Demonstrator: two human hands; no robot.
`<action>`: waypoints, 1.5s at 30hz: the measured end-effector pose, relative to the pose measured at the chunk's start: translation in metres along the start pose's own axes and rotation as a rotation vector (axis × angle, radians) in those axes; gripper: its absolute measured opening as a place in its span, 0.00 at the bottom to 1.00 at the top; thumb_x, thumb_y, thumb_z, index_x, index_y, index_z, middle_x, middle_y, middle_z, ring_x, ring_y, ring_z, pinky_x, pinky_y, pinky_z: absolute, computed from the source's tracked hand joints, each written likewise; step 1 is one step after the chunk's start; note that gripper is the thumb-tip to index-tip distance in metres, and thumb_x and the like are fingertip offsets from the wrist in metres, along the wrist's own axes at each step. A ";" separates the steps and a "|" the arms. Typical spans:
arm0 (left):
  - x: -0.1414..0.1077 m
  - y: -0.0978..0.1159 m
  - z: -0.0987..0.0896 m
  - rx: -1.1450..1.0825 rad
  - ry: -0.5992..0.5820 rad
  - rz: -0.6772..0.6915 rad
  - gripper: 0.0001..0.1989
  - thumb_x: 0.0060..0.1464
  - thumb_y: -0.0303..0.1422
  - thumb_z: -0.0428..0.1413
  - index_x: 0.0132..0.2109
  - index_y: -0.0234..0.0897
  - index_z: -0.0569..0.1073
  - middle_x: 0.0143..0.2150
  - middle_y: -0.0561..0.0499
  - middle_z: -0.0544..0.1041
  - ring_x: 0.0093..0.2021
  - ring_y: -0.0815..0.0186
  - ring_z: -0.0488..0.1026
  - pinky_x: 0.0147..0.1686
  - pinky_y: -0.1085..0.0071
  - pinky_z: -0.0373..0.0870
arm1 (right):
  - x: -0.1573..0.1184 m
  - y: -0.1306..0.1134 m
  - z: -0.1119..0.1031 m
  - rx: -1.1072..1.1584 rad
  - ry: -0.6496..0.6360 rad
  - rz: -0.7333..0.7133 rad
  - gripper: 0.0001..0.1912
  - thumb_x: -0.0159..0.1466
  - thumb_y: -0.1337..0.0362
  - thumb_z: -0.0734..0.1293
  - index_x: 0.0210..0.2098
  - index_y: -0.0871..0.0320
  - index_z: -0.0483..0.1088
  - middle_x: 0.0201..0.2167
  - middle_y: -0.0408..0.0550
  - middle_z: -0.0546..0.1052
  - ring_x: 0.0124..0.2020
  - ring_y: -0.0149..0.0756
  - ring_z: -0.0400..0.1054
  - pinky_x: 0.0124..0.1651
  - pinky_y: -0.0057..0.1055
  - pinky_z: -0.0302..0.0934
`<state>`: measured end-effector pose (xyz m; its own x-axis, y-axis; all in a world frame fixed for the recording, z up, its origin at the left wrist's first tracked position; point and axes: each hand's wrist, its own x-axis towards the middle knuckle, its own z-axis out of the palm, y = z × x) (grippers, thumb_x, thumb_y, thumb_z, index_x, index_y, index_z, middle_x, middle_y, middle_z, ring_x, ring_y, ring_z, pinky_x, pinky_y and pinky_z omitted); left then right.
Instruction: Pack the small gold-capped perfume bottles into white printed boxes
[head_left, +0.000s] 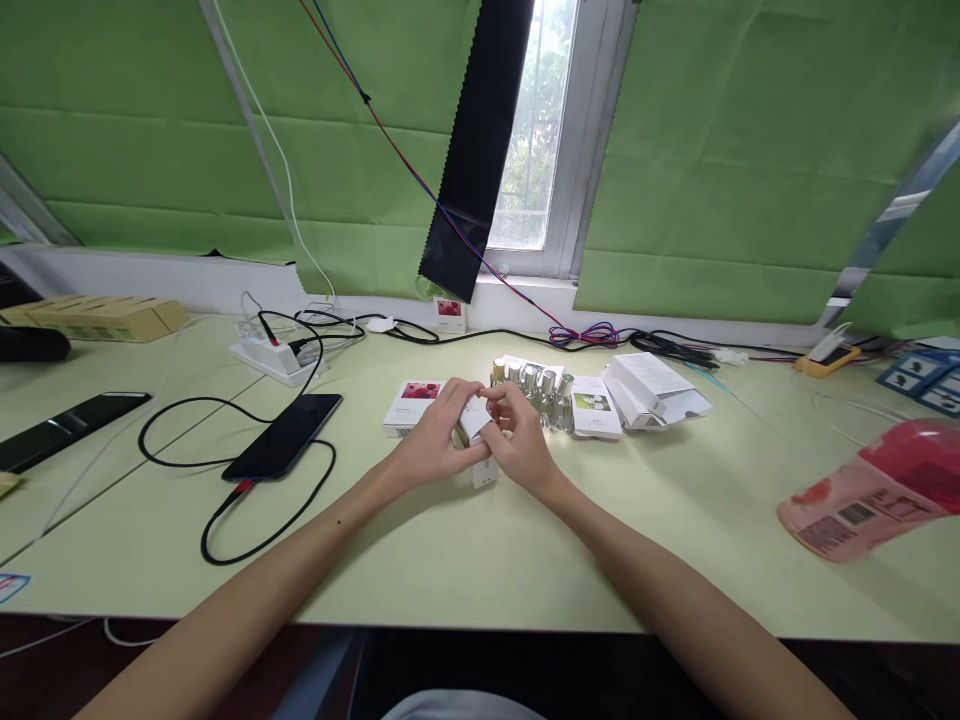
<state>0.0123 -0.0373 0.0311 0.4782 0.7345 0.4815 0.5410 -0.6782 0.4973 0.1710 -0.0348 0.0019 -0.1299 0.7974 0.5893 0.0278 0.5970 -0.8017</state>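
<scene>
Both hands meet around a small white box (474,417) above the middle of the table. My left hand (439,438) wraps it from the left, and my right hand (520,440) pinches it from the right. The fingers cover much of it; its lower end shows beneath them. Just behind my right hand stand several small glass bottles (547,398) with silver and gold caps. To the left of my left hand lies a white carton (401,415) with a red picture. A flat white box (595,410) with a green picture lies to the right of the bottles.
White opened cartons (652,390) lie at the right. A phone (285,436) with a black cable (217,540) rests left of my hands, near a power strip (277,360). A pink-red container (862,495) stands at far right. Cables (592,335) run along the back edge.
</scene>
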 end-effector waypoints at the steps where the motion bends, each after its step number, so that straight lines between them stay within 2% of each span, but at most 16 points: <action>1: 0.000 0.000 0.000 0.000 0.003 -0.003 0.21 0.54 0.33 0.58 0.55 0.40 0.64 0.50 0.47 0.70 0.48 0.59 0.69 0.47 0.63 0.68 | 0.001 0.000 0.000 0.049 -0.008 0.034 0.14 0.55 0.66 0.63 0.42 0.56 0.64 0.35 0.42 0.65 0.30 0.30 0.63 0.30 0.29 0.61; 7: -0.001 -0.005 0.002 -0.010 0.025 -0.016 0.24 0.55 0.33 0.59 0.57 0.41 0.63 0.52 0.47 0.70 0.50 0.59 0.70 0.49 0.63 0.68 | 0.005 -0.003 -0.001 0.274 -0.041 0.190 0.17 0.53 0.65 0.66 0.43 0.54 0.65 0.35 0.39 0.64 0.28 0.26 0.61 0.29 0.25 0.58; 12: -0.002 -0.007 0.004 -0.023 0.037 -0.044 0.25 0.56 0.38 0.60 0.58 0.41 0.61 0.53 0.46 0.70 0.51 0.57 0.71 0.49 0.61 0.68 | 0.007 -0.002 -0.005 0.408 -0.057 0.313 0.21 0.51 0.65 0.70 0.45 0.53 0.68 0.34 0.39 0.66 0.32 0.29 0.63 0.33 0.26 0.59; 19: -0.003 -0.009 0.006 -0.049 0.039 -0.056 0.25 0.57 0.42 0.61 0.56 0.40 0.62 0.52 0.46 0.70 0.50 0.58 0.70 0.46 0.62 0.68 | 0.011 0.006 -0.016 0.623 -0.187 0.462 0.23 0.50 0.65 0.72 0.46 0.51 0.71 0.36 0.41 0.72 0.31 0.30 0.64 0.31 0.27 0.55; 25: -0.004 -0.011 0.007 -0.061 0.059 -0.065 0.25 0.57 0.43 0.61 0.56 0.41 0.60 0.51 0.47 0.69 0.49 0.59 0.70 0.46 0.63 0.69 | 0.012 0.005 -0.023 0.711 -0.252 0.504 0.21 0.51 0.63 0.75 0.45 0.51 0.74 0.35 0.41 0.73 0.31 0.30 0.64 0.33 0.28 0.55; 32: -0.005 -0.011 0.007 -0.059 0.067 -0.068 0.25 0.57 0.42 0.61 0.55 0.41 0.60 0.50 0.47 0.69 0.48 0.59 0.70 0.45 0.63 0.69 | 0.013 0.005 -0.023 0.741 -0.231 0.536 0.18 0.52 0.63 0.75 0.43 0.52 0.75 0.33 0.41 0.71 0.29 0.28 0.62 0.31 0.26 0.54; 35: -0.005 -0.012 0.007 -0.066 0.066 -0.066 0.24 0.57 0.42 0.61 0.54 0.41 0.60 0.49 0.47 0.70 0.47 0.59 0.71 0.45 0.62 0.69 | 0.013 0.002 -0.022 0.734 -0.213 0.538 0.15 0.55 0.60 0.74 0.41 0.53 0.75 0.33 0.41 0.72 0.30 0.29 0.62 0.31 0.26 0.55; 39: -0.006 -0.013 0.008 -0.069 0.060 -0.082 0.25 0.57 0.43 0.61 0.54 0.41 0.59 0.49 0.48 0.70 0.46 0.59 0.71 0.43 0.63 0.69 | 0.011 0.000 -0.020 0.683 -0.210 0.529 0.17 0.55 0.55 0.76 0.42 0.53 0.74 0.32 0.41 0.71 0.30 0.29 0.62 0.32 0.26 0.56; 45: -0.005 -0.015 0.008 -0.055 0.061 -0.073 0.24 0.56 0.43 0.61 0.53 0.42 0.60 0.49 0.48 0.69 0.45 0.60 0.70 0.42 0.63 0.68 | 0.011 0.005 -0.017 0.648 -0.210 0.520 0.20 0.55 0.52 0.78 0.40 0.53 0.72 0.32 0.40 0.72 0.30 0.28 0.65 0.32 0.27 0.56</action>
<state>0.0075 -0.0303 0.0157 0.3953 0.7801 0.4849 0.5331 -0.6247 0.5705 0.1866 -0.0216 0.0056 -0.4402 0.8850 0.1519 -0.4289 -0.0586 -0.9015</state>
